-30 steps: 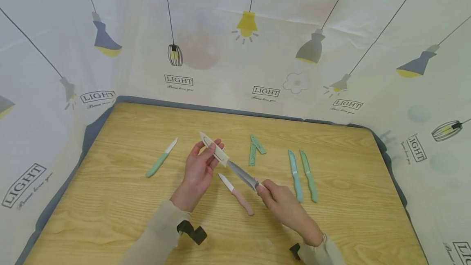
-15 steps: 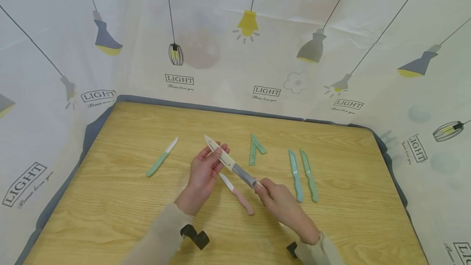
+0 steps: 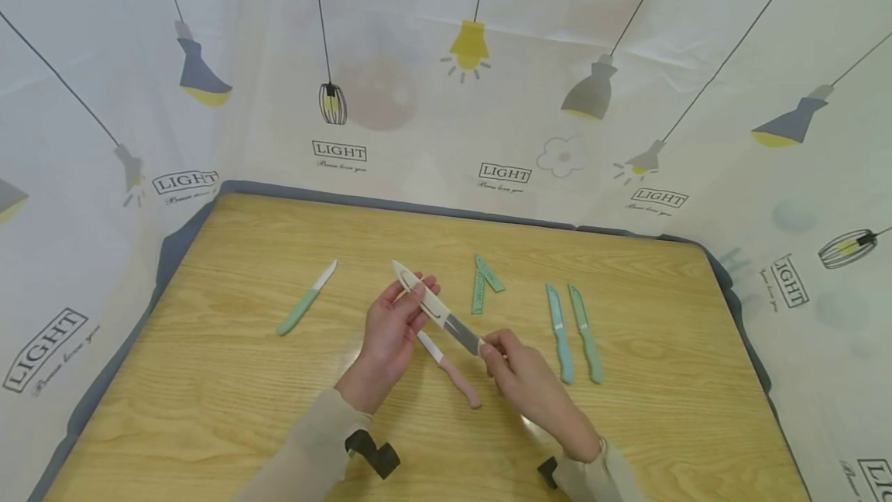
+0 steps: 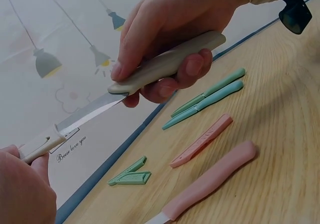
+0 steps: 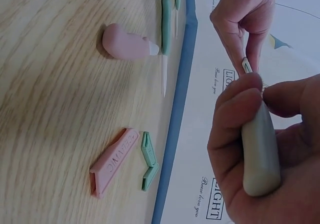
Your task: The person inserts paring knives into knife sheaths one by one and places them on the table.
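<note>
My left hand (image 3: 390, 328) pinches a cream blade sheath (image 3: 430, 303) between thumb and fingers, its tip pointing up and left. The handle of a cream-handled knife (image 4: 170, 61) is wrapped in the fingers of my right hand (image 3: 533, 382). Part of the grey blade (image 3: 461, 333) shows between the hands; its front end is hidden inside the sheath. Both are held above the table. Below them lies a pink-handled knife (image 3: 458, 382) with a bare white blade. A pink sheath (image 4: 202, 141) rests beside it in the left wrist view.
Two green sheaths (image 3: 478, 289) touch at one end on the wooden table (image 3: 209, 401). A bare green-handled knife (image 3: 300, 312) lies at left. At right are a sheathed blue knife (image 3: 560, 335) and a sheathed green knife (image 3: 585, 335). Patterned cloth surrounds the table.
The blade has slid deeper into the cream sheath, so less of it shows. My left hand has shifted slightly right, towards the right hand. The things on the table lie as before.
</note>
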### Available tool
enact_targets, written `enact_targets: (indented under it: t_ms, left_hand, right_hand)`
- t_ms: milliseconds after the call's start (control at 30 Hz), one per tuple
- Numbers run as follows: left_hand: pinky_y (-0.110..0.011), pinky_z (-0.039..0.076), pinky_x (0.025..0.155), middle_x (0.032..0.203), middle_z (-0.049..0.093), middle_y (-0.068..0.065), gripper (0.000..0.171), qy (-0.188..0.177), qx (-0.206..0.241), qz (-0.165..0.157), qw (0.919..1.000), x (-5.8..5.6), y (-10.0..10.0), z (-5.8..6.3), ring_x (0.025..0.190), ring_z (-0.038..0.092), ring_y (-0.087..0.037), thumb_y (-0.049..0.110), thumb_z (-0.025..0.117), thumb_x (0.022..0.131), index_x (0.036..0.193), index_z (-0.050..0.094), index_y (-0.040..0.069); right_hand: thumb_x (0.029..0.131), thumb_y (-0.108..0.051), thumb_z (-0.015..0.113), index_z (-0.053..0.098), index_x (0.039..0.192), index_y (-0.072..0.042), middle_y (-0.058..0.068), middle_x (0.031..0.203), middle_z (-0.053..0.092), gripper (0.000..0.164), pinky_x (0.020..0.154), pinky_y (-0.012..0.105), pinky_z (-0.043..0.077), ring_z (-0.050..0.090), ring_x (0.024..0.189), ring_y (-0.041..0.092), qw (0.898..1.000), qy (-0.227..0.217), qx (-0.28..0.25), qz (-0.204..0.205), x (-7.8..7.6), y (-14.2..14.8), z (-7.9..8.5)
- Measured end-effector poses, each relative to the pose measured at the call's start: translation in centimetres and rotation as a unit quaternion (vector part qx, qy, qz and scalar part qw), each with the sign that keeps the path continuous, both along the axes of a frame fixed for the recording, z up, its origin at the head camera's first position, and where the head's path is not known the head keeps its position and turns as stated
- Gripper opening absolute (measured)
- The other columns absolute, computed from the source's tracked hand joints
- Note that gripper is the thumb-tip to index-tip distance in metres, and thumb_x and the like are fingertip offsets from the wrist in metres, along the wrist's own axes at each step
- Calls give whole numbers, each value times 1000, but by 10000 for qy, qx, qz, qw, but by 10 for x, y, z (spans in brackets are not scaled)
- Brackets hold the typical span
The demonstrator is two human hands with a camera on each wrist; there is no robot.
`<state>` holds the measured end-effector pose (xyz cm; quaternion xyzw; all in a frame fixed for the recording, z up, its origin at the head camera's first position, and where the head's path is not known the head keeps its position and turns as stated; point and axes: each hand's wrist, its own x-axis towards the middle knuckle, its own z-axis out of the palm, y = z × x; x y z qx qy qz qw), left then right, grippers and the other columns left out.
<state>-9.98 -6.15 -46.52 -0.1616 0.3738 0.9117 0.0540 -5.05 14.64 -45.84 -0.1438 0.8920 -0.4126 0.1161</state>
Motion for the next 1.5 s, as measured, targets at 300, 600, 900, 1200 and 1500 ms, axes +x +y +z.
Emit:
enact_targets:
  t_ms: [300,600,900,1200,1500]
  left_hand:
    - [-32,52,93,131,55,-26,34,-30,139,43,9999,-1,-1,-2,111,61,-28,4,60,94,126,53,-4]
    - [-31,51,94,129,57,-25,33,7,50,32,10000,0,1,-2,111,62,-27,4,59,94,126,53,-5]
    - [-31,51,93,132,54,-26,33,0,60,44,10000,1,1,-4,111,62,-26,6,59,94,125,54,-6]
    - [-30,51,94,124,62,-21,35,-31,76,107,9999,1,2,-3,115,59,-28,6,60,94,126,54,-6]
    - [-30,51,94,116,67,-15,34,-3,130,235,9996,2,3,-4,118,56,-31,6,59,94,125,55,-6]
  right_hand:
    - [103,-28,45,60,106,-10,1,73,61,24,40,17,38,48,52,5,9996,191,-35,-227,-1,-3,-1]
    - [102,-24,49,62,104,-10,2,75,62,19,41,19,40,50,55,6,9988,376,-95,-289,-3,-6,0]
    - [101,-24,52,63,102,-10,-3,72,61,18,39,18,38,49,54,6,9983,459,-57,-340,-6,-10,1]
    - [100,-23,53,63,101,-10,0,73,62,16,41,20,41,51,55,6,9980,505,-40,-369,-10,-15,4]
    - [100,-24,54,63,100,-11,-1,73,63,16,43,21,43,52,56,6,9979,509,-23,-401,-12,-20,7]
